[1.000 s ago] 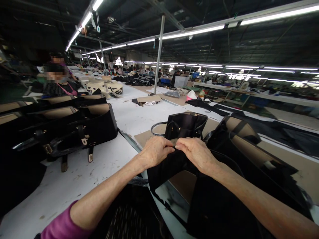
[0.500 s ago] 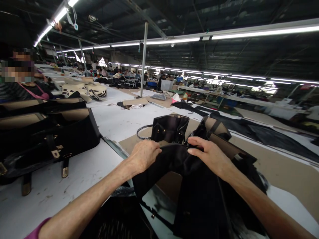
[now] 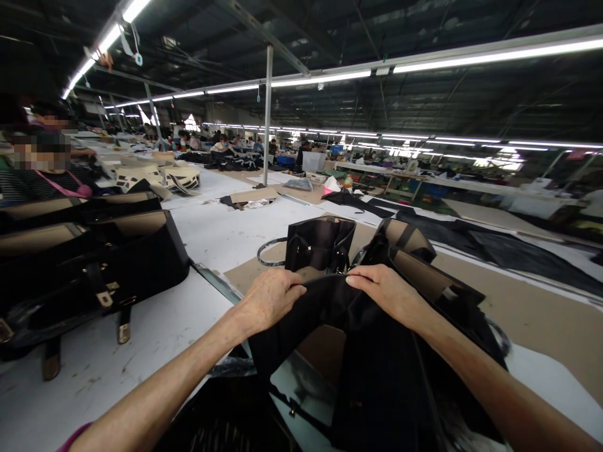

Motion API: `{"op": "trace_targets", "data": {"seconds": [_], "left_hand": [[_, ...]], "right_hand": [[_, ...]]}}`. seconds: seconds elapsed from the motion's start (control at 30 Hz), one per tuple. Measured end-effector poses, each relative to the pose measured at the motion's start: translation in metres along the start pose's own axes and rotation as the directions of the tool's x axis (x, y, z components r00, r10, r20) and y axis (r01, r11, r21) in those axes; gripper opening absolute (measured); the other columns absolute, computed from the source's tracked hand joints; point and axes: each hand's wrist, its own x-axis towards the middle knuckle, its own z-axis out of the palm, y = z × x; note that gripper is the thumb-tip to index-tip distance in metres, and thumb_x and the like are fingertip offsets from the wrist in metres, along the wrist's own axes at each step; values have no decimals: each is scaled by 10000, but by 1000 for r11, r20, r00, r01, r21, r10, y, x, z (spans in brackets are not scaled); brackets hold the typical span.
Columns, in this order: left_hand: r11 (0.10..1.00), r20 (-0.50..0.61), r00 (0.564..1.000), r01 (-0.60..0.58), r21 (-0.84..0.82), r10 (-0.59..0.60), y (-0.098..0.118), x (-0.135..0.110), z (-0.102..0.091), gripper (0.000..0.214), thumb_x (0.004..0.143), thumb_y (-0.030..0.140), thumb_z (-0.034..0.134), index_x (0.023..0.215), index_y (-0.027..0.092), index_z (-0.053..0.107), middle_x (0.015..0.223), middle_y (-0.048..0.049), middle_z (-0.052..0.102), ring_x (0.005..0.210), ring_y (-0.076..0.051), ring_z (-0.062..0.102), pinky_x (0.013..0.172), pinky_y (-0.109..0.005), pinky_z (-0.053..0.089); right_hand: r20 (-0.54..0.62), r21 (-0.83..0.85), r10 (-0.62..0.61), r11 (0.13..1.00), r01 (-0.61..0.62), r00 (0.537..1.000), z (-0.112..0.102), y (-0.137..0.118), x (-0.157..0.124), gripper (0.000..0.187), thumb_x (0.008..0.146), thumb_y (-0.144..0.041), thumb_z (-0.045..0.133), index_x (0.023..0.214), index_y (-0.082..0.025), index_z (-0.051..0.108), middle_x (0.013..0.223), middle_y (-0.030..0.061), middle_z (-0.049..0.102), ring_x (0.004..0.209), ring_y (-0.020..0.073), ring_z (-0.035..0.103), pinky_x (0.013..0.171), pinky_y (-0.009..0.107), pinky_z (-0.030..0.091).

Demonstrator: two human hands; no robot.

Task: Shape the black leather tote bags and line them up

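Directly before me is a black handbag (image 3: 381,376), with part of its tan inside showing. My left hand (image 3: 273,298) pinches its dark upper edge (image 3: 325,292) between thumb and fingers. On the same edge, a short way to the right, my right hand (image 3: 384,289) is closed too, thumb and fingertips together. Just beyond my hands stands a smaller-looking black handbag (image 3: 320,242) with a wrapped loop handle (image 3: 271,252). Further black bags with tan linings (image 3: 409,238) lean at its right. The lower part of the held bag is dark and hard to make out.
Several black bags with gold fittings (image 3: 136,251) stand on the white table (image 3: 141,351) at left. A person in a striped top (image 3: 28,188) is behind them. Brown board (image 3: 532,314) and black material (image 3: 499,248) lie at right. A metal post (image 3: 267,119) rises mid-table.
My right hand has slid slightly left along the bag's edge, and its thumb and fingers have come together on it. My left hand keeps its grip.
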Motion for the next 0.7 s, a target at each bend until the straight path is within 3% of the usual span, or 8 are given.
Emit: {"op": "trace_targets", "data": {"seconds": [0.1,0.3,0.57,0.7], "left_hand": [[1000,12,1000,14,-19,-14,-1,0,1,273,811,283,398,664,167,596,662,-12,583,630,-126,513,566,-205,317],[1000,10,1000,9,-21,-9,0,-2,0,290,804,294,395,583,170,535,555,11,490,551,-111,453,512,-207,267],[999,22,1000,-7,-51,8,3,-2,1,271,801,266,400,609,174,567,596,3,543,575,-116,481,529,-209,280],[997,47,999,21,-71,-18,-2,6,-4,246,778,268,412,671,174,613,619,-2,565,610,-128,503,546,-208,314]], "right_hand": [[37,12,4,1000,-5,999,-2,-3,2,338,808,-420,370,686,-194,590,620,-17,570,609,142,510,560,246,339],[11,-8,-48,999,48,999,-1,-9,3,287,790,-398,398,691,-196,577,618,-20,543,619,139,496,556,237,324],[-32,-203,-145,970,136,989,5,-12,10,314,839,-316,315,576,-189,429,563,-23,469,579,119,452,568,241,297],[-30,-222,-117,969,108,993,8,-12,14,299,838,-299,321,580,-187,423,584,-18,497,590,117,457,557,237,286]]}}
